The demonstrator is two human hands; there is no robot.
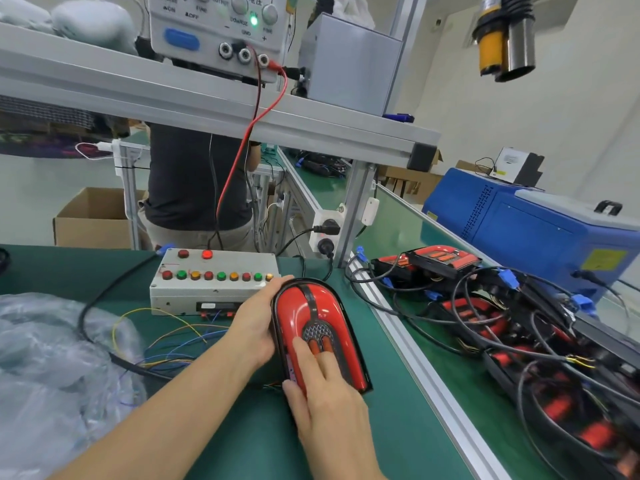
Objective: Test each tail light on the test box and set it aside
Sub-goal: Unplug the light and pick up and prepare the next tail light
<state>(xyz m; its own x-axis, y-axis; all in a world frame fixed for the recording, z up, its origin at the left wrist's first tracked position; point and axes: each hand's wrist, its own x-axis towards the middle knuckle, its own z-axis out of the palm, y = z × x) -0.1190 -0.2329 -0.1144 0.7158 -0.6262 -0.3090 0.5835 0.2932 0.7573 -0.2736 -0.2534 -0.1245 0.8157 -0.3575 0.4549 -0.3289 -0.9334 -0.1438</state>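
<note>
A glossy red tail light (311,313) with a black rim lies on the green mat in front of me, its rounded end pointing away. My left hand (254,323) grips its left edge, fingers curled round the far rim. My right hand (323,393) holds the near end, fingers laid flat on the lens and thumb against the left side. Behind it to the left stands the grey test box (211,289), with a row of red, green and amber lamps; one red lamp (207,254) on top is lit. Thin coloured wires (173,341) run from the box toward the light.
Several more tail lights with black cables (519,323) are heaped on the conveyor at right. A crumpled plastic bag (52,358) lies at left. A power supply (218,29) sits on the shelf above. A blue machine (536,230) stands far right; a person (194,185) stands behind the bench.
</note>
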